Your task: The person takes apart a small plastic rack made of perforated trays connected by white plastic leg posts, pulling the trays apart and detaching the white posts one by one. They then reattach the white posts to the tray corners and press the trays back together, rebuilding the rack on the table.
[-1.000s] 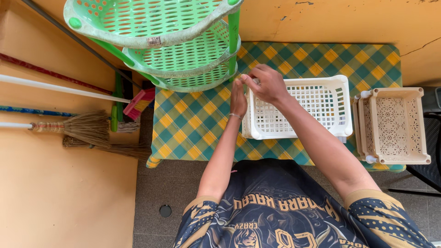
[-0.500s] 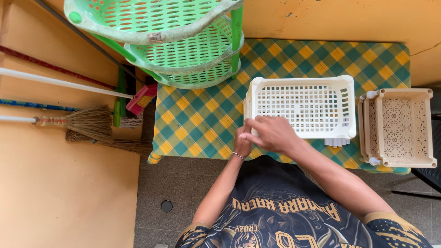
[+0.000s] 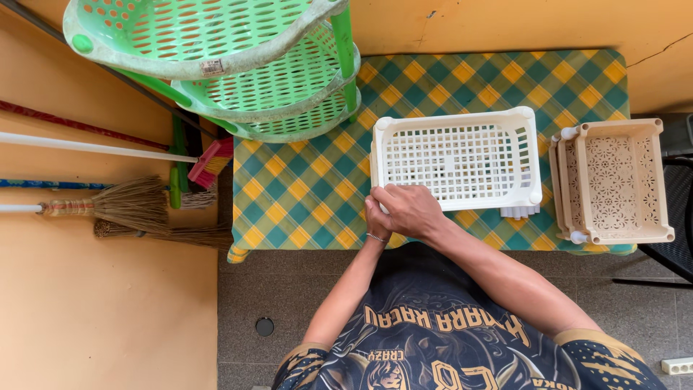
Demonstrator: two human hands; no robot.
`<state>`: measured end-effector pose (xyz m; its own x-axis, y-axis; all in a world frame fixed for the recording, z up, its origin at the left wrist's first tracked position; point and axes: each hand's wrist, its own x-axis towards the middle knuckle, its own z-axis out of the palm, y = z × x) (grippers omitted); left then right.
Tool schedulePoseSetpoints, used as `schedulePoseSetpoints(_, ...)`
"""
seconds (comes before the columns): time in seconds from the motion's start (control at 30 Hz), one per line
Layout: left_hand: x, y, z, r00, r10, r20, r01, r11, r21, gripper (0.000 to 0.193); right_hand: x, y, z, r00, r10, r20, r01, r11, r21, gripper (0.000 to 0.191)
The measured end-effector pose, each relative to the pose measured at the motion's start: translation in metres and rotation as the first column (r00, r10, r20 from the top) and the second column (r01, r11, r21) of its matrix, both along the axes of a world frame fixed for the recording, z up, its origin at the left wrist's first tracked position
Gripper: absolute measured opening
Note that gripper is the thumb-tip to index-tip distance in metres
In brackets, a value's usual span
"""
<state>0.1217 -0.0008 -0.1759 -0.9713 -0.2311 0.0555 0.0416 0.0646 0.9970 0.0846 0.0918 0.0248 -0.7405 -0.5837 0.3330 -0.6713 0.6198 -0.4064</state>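
Note:
A white perforated plastic basket [image 3: 456,159] lies on a table covered with a green and yellow checked cloth [image 3: 303,188]. Both hands meet at the basket's near left corner. My right hand [image 3: 410,209] lies over the corner with its fingers curled on the rim. My left hand [image 3: 375,220], with a thin bracelet at the wrist, is tucked under it and mostly hidden. A few short white pegs [image 3: 520,211] show under the basket's near right edge.
A green three-tier plastic rack [image 3: 238,65] stands at the table's far left. A beige patterned basket [image 3: 613,180] sits at the right end. Brooms [image 3: 130,206] lean by the orange wall on the left. A white power strip [image 3: 677,366] lies on the grey floor.
Both hands have come from the basket's far left corner down to its near left corner. The basket now lies a little farther from me on the cloth.

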Motion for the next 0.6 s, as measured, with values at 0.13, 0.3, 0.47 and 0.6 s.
schedulePoseSetpoints(0.13,-0.004,0.0,0.003,0.998,-0.036,0.048,0.028,0.988,0.155,0.028,-0.005,0.002,0.003,0.999,0.022,-0.04,-0.024,0.998,-0.061,0.014)
schedulePoseSetpoints(0.3,-0.008,-0.002,0.017,0.993,0.072,-0.09,-0.084,0.988,-0.133,0.028,-0.006,-0.002,0.017,0.999,0.0,0.037,0.002,0.998,-0.059,0.017)
schedulePoseSetpoints(0.47,0.0,-0.016,0.048,1.0,-0.011,-0.016,0.013,0.998,0.069,0.032,-0.001,0.007,0.033,0.995,0.073,0.062,-0.06,0.981,-0.185,0.034)
schedulePoseSetpoints(0.6,0.0,-0.025,0.092,0.967,0.226,-0.122,-0.209,0.968,0.138,0.039,0.014,0.047,0.036,0.997,0.02,0.068,0.003,0.949,-0.316,0.027)
